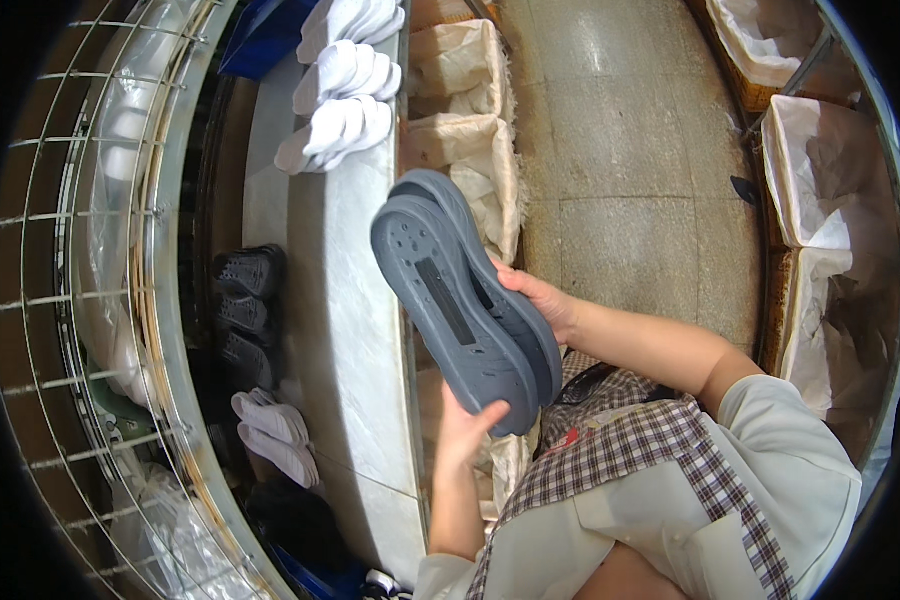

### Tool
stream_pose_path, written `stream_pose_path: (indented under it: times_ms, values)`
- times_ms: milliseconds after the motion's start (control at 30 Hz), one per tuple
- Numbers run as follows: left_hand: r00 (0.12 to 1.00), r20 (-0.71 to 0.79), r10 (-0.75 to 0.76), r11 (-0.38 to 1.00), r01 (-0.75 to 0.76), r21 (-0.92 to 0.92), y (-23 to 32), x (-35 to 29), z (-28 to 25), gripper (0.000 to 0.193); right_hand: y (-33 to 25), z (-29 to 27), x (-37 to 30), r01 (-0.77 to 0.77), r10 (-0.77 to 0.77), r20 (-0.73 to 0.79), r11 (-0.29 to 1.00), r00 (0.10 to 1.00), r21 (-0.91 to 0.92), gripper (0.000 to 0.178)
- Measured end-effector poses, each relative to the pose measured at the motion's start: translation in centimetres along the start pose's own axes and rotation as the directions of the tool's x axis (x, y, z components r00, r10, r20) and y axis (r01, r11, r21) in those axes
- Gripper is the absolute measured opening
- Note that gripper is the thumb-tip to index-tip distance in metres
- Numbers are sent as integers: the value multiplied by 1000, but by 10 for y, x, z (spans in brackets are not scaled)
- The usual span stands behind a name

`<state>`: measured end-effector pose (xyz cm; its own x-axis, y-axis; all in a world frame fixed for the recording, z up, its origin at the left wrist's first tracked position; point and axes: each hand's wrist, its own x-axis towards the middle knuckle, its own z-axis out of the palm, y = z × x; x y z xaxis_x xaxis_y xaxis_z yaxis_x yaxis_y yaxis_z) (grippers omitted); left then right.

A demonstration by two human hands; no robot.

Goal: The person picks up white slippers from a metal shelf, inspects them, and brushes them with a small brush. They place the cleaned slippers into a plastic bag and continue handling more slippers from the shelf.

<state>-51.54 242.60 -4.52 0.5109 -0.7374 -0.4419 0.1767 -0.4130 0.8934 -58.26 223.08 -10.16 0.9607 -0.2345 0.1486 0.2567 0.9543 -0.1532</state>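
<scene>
A pair of grey shoe soles, stacked one on the other, is held up in front of my body. The upper sole shows small round marks at one end and a dark ribbed strip along its middle. My left hand grips the near end, with the thumb laid over the edge and the other fingers hidden beneath. On the far side, my right hand is closed on the lower sole's edge near its middle. Below the soles hangs a checked apron.
Left of me runs a pale marble-like counter bearing stacks of white soles, black soles and whitish soles. Beyond it stands a wire rack. Lined baskets sit along the counter; more lined baskets stand right of the tiled floor.
</scene>
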Motion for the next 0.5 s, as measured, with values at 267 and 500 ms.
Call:
stream_pose_path:
  times_ms: [267,500]
  values:
    - [960,18,279,896,-253,-364,20,53,29,62,-21,51,-67,26,-61,-111,954,992,-298,84]
    - [979,3,202,830,-169,-532,7,55,57,47,-21,74,-88,116,-235,-147,824,961,-555,85]
